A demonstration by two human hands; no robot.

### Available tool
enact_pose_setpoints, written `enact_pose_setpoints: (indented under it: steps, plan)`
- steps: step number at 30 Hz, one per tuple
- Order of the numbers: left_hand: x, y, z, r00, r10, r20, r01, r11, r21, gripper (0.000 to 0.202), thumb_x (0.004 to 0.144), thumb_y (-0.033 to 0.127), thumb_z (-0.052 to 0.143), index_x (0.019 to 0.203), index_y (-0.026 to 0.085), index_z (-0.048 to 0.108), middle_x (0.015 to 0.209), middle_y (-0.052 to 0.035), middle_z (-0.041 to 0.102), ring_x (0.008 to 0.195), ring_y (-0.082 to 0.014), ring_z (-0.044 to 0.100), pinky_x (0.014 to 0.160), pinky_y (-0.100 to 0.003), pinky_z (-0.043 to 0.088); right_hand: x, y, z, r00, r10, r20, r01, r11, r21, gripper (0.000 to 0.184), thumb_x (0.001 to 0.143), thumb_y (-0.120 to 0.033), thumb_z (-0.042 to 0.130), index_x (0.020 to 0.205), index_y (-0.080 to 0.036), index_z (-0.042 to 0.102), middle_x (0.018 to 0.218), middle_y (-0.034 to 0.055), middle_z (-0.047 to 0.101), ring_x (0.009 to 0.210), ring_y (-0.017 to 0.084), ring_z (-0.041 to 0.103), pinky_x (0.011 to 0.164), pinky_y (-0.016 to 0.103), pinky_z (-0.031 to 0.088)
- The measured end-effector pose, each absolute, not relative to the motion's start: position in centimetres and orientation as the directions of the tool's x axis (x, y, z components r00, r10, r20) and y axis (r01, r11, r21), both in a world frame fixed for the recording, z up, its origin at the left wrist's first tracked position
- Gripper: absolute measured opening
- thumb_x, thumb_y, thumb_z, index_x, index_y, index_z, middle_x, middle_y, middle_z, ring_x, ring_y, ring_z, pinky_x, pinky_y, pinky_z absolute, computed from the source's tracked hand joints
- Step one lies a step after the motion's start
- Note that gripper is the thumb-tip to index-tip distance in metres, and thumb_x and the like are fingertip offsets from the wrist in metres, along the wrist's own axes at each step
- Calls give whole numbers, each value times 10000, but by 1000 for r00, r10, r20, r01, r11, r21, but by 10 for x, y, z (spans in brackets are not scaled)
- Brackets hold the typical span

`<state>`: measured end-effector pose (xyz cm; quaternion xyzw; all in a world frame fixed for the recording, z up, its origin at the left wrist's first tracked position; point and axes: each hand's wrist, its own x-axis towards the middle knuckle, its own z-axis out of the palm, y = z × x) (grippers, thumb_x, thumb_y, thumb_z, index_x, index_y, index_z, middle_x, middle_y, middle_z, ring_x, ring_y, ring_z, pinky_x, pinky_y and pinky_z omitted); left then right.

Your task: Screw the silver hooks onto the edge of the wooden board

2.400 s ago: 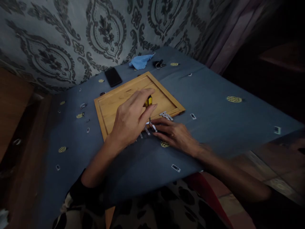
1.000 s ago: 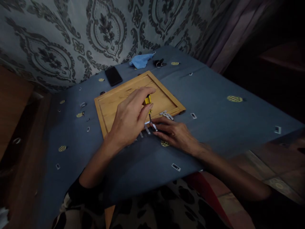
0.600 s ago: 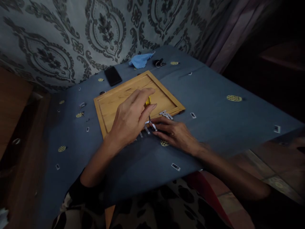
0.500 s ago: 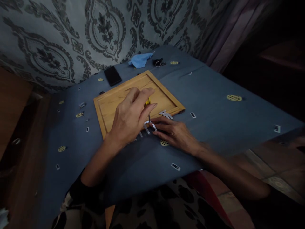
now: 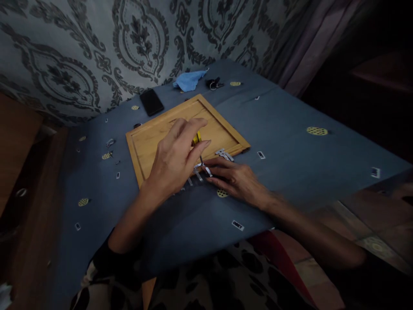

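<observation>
1. Left hand (image 5: pixel 176 155): fingers curl round screwdriver (image 5: pixel 196 138); thumb reaches further past it than a second ago.
2. Right hand (image 5: pixel 237 178): fingers slightly parted at bracket (image 5: pixel 208 172), board's (image 5: pixel 213 125) near edge; hold unconfirmed.
3. Tabletop's (image 5: pixel 284 125) right edge lies well apart.

Wood, metal, matt cloth

The board (image 5: pixel 218 127) is smooth wood, faintly satiny, its grain showing. The strips (image 5: pixel 208 172) are shiny metal. The screwdriver handle (image 5: pixel 196 138) looks like plastic, its shaft (image 5: pixel 201 159) metal. The tablecloth (image 5: pixel 274 120) is matt and smooth, the rag (image 5: pixel 189 81) matt, rumpled cloth, the phone (image 5: pixel 151 102) smooth-faced.
</observation>
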<state>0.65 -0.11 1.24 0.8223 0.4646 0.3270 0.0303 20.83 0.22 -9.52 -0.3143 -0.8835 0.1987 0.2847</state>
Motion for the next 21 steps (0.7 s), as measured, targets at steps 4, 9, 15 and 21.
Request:
enact_pose_setpoints:
  steps: [4, 9, 15, 21]
  plan:
    - [7, -1, 12, 356, 782, 511, 727, -576, 374, 241, 972, 181, 554, 1210, 202, 586, 1182, -64, 688, 1039, -196, 686, 890, -344, 605, 208, 2, -96, -644, 664, 379, 443, 728, -523, 308, 1028, -333, 496, 1157, -192, 738, 1284, 112, 701, 1088, 230, 728, 892, 381, 623]
    - [4, -4, 19, 365, 786, 499, 703, -584, 406, 304, 964, 120, 519, 1248, 222, 552, 1273, -57, 672, 1190, -216, 656, 991, -390, 586, 208, 3, -96, -639, 666, 385, 432, 725, -536, 297, 1022, -321, 507, 1129, -176, 743, 1275, 120, 702, 1084, 236, 728, 904, 392, 620]
    - [0, -8, 27, 350, 779, 520, 716, -580, 387, 310, 979, 145, 533, 1281, 212, 525, 1257, -75, 671, 1207, -216, 652, 985, -353, 587, 208, 3, -97, -637, 675, 372, 436, 714, -547, 280, 1019, -317, 515, 1132, -194, 740, 1300, 114, 694, 1090, 234, 727, 913, 391, 616]
    - [4, -6, 22, 390, 779, 492, 716, -592, 370, 269, 971, 130, 531, 1225, 212, 558, 1269, -64, 673, 1201, -208, 649, 978, -351, 581, 208, 2, -97, -633, 686, 358, 453, 703, -548, 279, 1016, -325, 520, 1139, -209, 742, 1294, 113, 697, 1081, 240, 730, 898, 398, 622]
